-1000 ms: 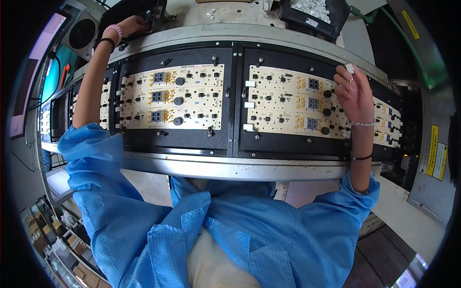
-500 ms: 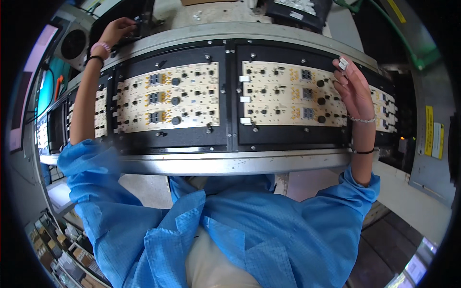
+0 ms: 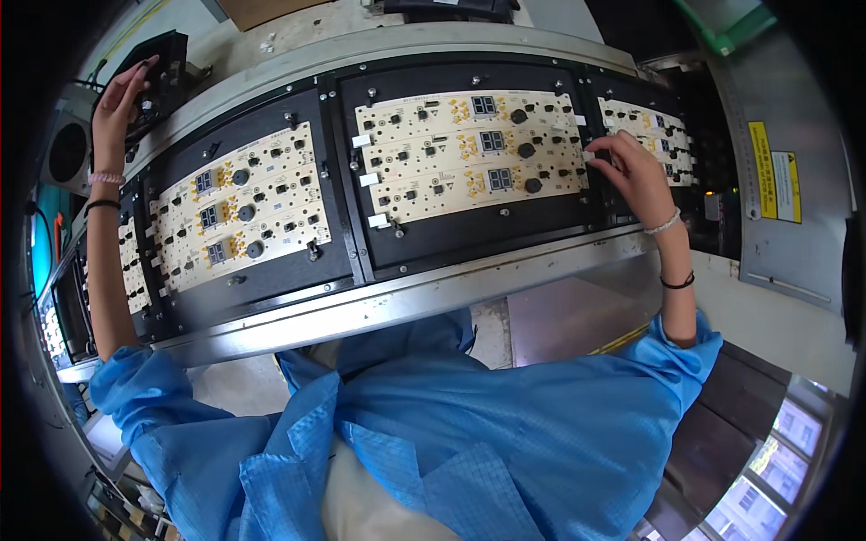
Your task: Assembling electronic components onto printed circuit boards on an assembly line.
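My right hand (image 3: pixel 636 176) is closed in a pinch on a small white connector (image 3: pixel 588 157). It holds this at the right end of the middle strip of a cream circuit board panel (image 3: pixel 424 171); whether the connector touches the board cannot be made out. Another white connector (image 3: pixel 580 120) sits just above, at the end of the top strip. At the far left, my left hand (image 3: pixel 117 99) is raised by a black bin (image 3: pixel 167 77), thumb and fingers drawn together. Whatever is between those fingertips is too small to name.
Black frames with metal posts hold further board panels (image 3: pixel 239 207) to the left and right (image 3: pixel 645 126). White connectors (image 3: pixel 369 179) line the middle panel's left edge. A metal rail (image 3: pixel 406 293) runs along the near side. A dark tray (image 3: pixel 451 7) stands at the back.
My right hand has come down from above the boards to the middle panel's right edge, its white connector lowered. My left hand has lifted off the black bin's inside. The view has turned right.
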Action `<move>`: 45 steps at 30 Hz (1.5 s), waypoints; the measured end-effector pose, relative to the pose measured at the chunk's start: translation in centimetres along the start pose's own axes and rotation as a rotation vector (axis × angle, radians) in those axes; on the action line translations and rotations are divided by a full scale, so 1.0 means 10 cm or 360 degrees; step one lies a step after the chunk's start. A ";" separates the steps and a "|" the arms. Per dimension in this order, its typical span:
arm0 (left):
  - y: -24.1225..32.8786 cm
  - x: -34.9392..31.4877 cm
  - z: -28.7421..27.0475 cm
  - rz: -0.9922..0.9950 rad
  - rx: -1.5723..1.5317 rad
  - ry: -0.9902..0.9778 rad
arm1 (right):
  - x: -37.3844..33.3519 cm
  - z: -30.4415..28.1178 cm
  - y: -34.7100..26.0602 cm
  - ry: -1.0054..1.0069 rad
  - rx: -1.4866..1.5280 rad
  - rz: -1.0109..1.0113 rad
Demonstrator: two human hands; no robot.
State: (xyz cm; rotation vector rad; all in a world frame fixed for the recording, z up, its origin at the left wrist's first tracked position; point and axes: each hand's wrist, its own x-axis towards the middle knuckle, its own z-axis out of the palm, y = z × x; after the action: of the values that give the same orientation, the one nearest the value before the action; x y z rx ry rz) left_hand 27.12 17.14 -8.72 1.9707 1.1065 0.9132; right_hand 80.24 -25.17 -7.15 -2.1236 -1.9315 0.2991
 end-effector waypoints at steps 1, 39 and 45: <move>0.10 -0.07 0.05 -0.0021 -0.0069 -0.0055 | 0.01 0.03 0.00 0.0041 0.0000 -0.0044; 2.23 -1.39 2.43 0.0843 0.0010 -0.0861 | 0.94 0.06 0.46 -0.0348 0.3637 -0.0165; 2.24 -1.57 2.84 0.0861 0.0281 -0.0786 | 0.91 0.30 0.01 -0.0134 0.3303 0.0111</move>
State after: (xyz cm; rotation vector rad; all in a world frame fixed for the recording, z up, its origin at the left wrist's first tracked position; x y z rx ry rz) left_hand 53.61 -12.13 -8.66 2.5199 0.3861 0.5356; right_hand 80.24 -15.93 -9.84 -0.6231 -0.5223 1.4727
